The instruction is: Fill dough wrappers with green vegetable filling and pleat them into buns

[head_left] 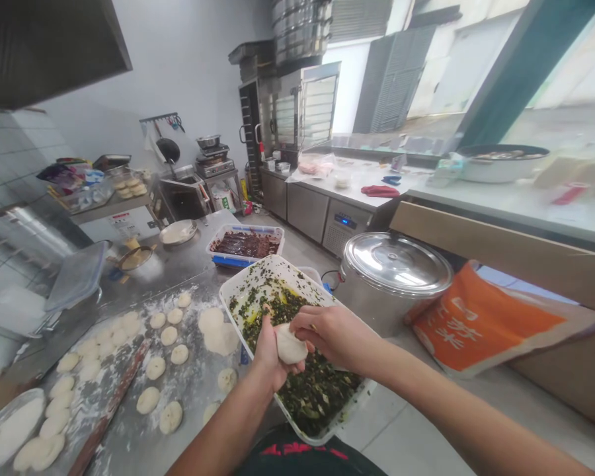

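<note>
Two-handed hold at 6 o'clock: left hand (272,354) cupping soft white dough round (291,345), right hand (332,334) pinching its top, apparently over white plastic tray (272,263) to keep dark-green chopped filling (317,390) within reach.

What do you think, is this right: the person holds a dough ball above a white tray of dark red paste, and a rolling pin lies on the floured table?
No: the head view shows green leafy filling in the white tray under the dough ball, not dark red paste. The left hand and right hand hold the ball; the rolling pin lies as you said.
</note>
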Demonstrator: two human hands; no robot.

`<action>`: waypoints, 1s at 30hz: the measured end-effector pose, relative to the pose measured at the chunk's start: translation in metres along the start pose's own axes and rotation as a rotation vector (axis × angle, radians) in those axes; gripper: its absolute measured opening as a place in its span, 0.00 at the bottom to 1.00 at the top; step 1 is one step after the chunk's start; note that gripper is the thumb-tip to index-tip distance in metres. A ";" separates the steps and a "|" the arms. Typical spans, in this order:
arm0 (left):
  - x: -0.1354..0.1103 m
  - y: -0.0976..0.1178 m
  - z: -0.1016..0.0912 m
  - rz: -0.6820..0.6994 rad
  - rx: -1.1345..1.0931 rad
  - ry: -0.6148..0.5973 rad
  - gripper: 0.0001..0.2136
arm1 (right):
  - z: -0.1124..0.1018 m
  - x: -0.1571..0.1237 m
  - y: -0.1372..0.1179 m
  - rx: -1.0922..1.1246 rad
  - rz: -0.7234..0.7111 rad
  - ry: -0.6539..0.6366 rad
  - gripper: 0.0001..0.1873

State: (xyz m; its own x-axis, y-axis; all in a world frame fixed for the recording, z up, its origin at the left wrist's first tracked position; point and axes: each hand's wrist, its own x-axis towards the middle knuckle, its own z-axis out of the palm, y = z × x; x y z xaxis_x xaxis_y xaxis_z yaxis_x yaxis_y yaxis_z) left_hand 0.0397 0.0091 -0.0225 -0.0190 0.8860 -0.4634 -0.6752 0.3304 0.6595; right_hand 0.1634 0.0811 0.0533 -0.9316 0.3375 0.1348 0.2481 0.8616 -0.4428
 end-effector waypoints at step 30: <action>-0.010 -0.018 0.002 0.076 -0.151 0.212 0.29 | 0.006 0.004 0.002 -0.045 -0.055 -0.027 0.06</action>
State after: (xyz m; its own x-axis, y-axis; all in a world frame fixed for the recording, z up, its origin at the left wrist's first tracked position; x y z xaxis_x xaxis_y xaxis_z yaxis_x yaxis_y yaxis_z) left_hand 0.0533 -0.0053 -0.0282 -0.2167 0.8132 -0.5401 -0.7679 0.1996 0.6087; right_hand 0.1584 0.0820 0.0480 -0.9507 0.2797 0.1340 0.2075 0.8948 -0.3952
